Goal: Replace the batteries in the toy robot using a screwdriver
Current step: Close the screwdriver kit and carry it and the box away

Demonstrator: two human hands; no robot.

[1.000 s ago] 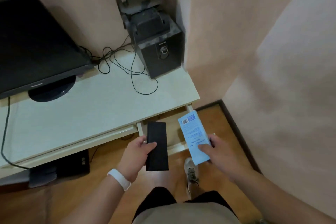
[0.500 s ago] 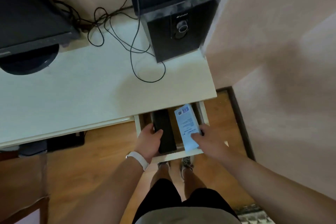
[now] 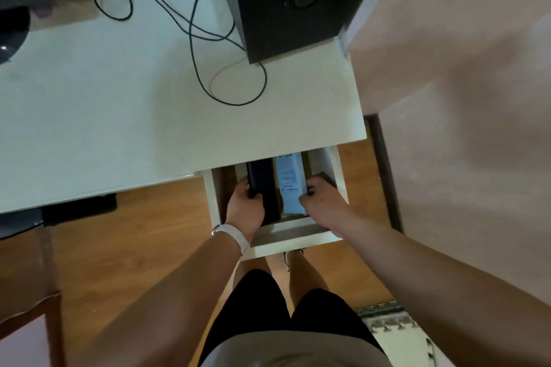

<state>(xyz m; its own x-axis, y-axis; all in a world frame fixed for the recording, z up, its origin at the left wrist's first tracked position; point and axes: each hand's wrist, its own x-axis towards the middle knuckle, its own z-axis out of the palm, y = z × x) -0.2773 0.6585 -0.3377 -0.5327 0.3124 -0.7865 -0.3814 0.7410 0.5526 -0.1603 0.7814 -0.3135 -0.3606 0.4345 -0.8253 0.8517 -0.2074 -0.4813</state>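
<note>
A white drawer (image 3: 286,240) stands pulled out under the right end of the white desk (image 3: 149,116). Inside it, my left hand (image 3: 246,207) grips a flat black box (image 3: 264,188) that lies lengthwise. Beside it on the right, my right hand (image 3: 323,202) holds a flat white-and-blue box (image 3: 290,185) with printed text. Both boxes reach back under the desk top, so their far ends are hidden. A white band sits on my left wrist. No toy robot, screwdriver or batteries show.
A black speaker (image 3: 286,0) stands at the desk's back right, with black cables (image 3: 208,48) looping beside it. A monitor base (image 3: 12,36) sits far left. A wall (image 3: 462,98) closes in on the right. A wooden chair (image 3: 29,292) is lower left on the wood floor.
Both hands have carried the black box and the white-and-blue box from above the drawer front down into the drawer. My head has tilted down and closer over the desk.
</note>
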